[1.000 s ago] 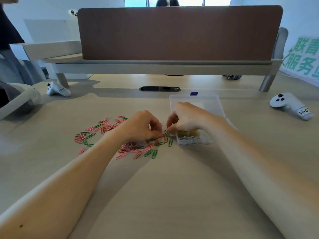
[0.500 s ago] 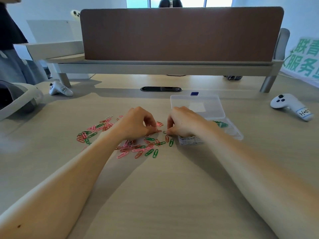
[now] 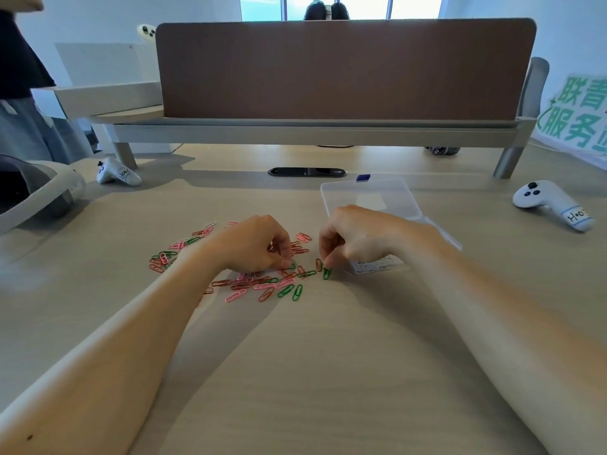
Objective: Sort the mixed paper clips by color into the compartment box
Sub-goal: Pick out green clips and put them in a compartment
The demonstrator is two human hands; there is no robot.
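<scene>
Right hand [image 3: 358, 238] curled knuckles-up, thumb and index tips brought together on the far end of one green paper clip [image 3: 326, 273]. That clip looks flat on the table [image 3: 328, 372], just off the near-left corner of the compartment box [image 3: 377, 267]. Its long axis runs roughly away from the camera, tilted slightly right at the top. Left hand [image 3: 253, 244] also curled, fingertips down in the middle of the loose paper clips [image 3: 259, 285]. A bit of green shows at its thumb tip, but I cannot tell whether it pinches a clip or only touches the heap. The two hands are near each other and not touching.

Pile is pink, red and green mixed, lying at all angles and spread left of the box, from behind the left wrist to just beside the right-hand fingertips. Two green ones at the near edge point roughly away and to the right.

Box is clear plastic with its lid [image 3: 371, 198] open on the far side. Most of the base is hidden behind the right hand and wrist. Only the near corner shows, with pale contents too blurred to name, so compartment colours are not readable. Clips under the left palm are hidden.
</scene>
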